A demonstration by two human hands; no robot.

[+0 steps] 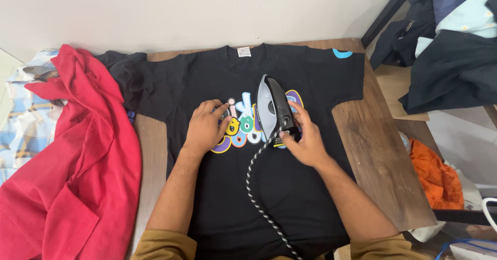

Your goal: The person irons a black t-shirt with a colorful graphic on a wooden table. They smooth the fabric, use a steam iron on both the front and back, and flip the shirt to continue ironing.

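Observation:
A black t-shirt (290,187) with a colourful printed design on the chest lies spread flat on a wooden table (378,151). A black and light-blue clothes iron (272,107) rests on the print. My right hand (305,138) grips the rear of its handle. A black-and-white braided cord (256,187) runs from the iron down toward me. My left hand (206,125) lies flat on the shirt just left of the iron, fingers spread over the print.
A red garment (72,167) is heaped over the table's left side, on a blue checked cloth (23,120). Dark and light clothes (450,42) are piled at the upper right. An orange cloth (437,174) lies low on the right. A white wall stands behind.

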